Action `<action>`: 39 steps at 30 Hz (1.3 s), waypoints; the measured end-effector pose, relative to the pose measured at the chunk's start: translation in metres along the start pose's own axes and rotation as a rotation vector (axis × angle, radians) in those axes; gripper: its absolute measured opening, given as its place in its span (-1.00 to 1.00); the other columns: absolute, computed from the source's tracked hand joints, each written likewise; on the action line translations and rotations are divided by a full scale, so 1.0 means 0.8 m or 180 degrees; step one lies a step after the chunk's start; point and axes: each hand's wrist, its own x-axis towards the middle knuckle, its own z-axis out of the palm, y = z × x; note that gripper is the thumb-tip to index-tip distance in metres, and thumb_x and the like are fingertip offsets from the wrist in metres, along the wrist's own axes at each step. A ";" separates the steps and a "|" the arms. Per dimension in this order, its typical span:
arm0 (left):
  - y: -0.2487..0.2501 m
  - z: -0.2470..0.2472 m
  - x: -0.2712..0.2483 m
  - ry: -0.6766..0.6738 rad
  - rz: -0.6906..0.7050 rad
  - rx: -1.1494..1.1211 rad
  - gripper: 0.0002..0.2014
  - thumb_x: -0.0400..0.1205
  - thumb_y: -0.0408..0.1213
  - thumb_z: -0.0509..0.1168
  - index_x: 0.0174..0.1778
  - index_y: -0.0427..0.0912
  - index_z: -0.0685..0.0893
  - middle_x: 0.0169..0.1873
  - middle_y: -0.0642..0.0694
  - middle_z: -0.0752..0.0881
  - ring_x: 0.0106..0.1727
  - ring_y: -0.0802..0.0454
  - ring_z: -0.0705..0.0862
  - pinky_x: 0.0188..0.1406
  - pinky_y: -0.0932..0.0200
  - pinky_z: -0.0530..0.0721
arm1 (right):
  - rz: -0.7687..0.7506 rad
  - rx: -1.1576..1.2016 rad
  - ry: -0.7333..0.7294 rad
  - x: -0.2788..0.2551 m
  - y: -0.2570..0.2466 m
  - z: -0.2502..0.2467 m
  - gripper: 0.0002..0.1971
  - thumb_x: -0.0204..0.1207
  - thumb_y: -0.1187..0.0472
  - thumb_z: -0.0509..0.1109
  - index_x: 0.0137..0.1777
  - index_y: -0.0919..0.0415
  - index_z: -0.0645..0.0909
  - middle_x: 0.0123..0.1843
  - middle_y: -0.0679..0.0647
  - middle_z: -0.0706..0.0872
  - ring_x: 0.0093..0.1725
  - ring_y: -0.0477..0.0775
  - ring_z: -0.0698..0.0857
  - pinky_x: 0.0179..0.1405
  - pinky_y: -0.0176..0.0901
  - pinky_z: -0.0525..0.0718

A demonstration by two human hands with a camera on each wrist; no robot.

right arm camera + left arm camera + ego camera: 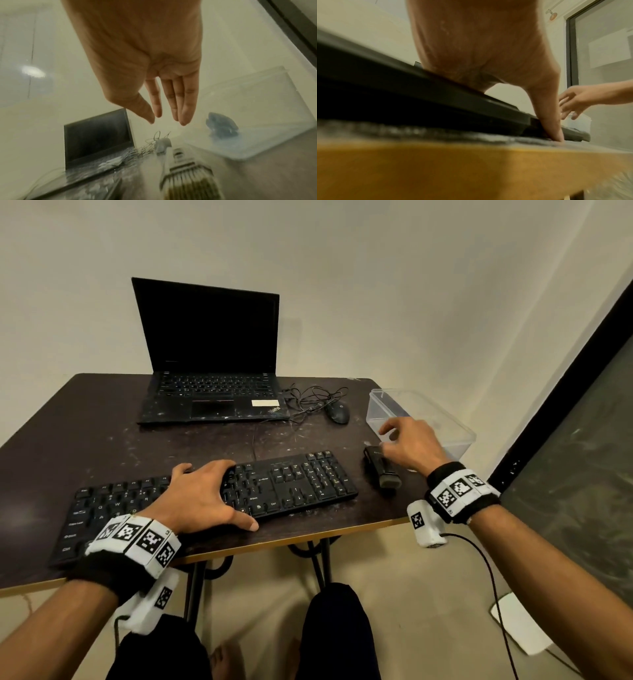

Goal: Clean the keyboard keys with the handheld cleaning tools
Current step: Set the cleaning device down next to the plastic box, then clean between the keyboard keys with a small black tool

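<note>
Keyboard (pixel 219 494): lies across the near half of the table (pixel 85 422), slanting from 7 o'clock up toward 3.
Left hand (pixel 202 496): flat on the keys mid-board, fingers spread and straight, thumb tip down on the table at the front edge.
Right hand (pixel 409 445): at 3 o'clock, above the brush (pixel 382 469), fingers straight and slightly apart, holding nothing.
Brush: black, just right of the keyboard.
Tub (pixel 455 422): clear, at 2 o'clock, something blue inside.
Laptop (pixel 210 354): open at 12 o'clock, mouse (pixel 337 412) beside it.
</note>
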 end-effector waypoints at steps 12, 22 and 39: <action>-0.001 0.002 -0.006 0.0098 0.0001 -0.0051 0.45 -0.07 0.75 0.33 0.75 0.05 0.32 0.59 0.12 0.56 0.62 0.07 0.51 0.86 -0.16 -0.13 | 0.0608 -0.0533 -0.1442 0.134 0.047 -0.046 -0.65 0.79 0.18 0.34 0.50 0.27 0.70 0.46 0.28 0.69 0.45 0.39 0.64 0.36 0.25 0.73; 0.002 0.002 -0.005 0.0076 0.0015 0.0009 0.49 -0.06 0.76 0.31 0.79 0.00 0.28 0.66 0.11 0.52 0.65 0.04 0.51 0.86 -0.18 -0.17 | 0.0615 -0.0424 -0.0455 0.137 0.089 -0.029 -0.63 0.51 0.01 0.68 -0.20 0.38 0.84 -0.17 0.32 0.83 -0.10 0.36 0.76 -0.15 0.02 0.66; 0.010 -0.005 -0.007 -0.0166 -0.0101 0.0172 0.53 -0.08 0.74 0.30 0.82 -0.02 0.21 0.73 0.06 0.41 0.75 0.03 0.37 0.83 -0.26 -0.25 | -0.0804 0.0970 0.0345 -0.058 -0.059 0.025 -0.70 0.41 0.30 0.57 0.07 -0.07 0.88 0.04 -0.07 0.88 0.08 -0.03 0.81 0.23 0.00 0.80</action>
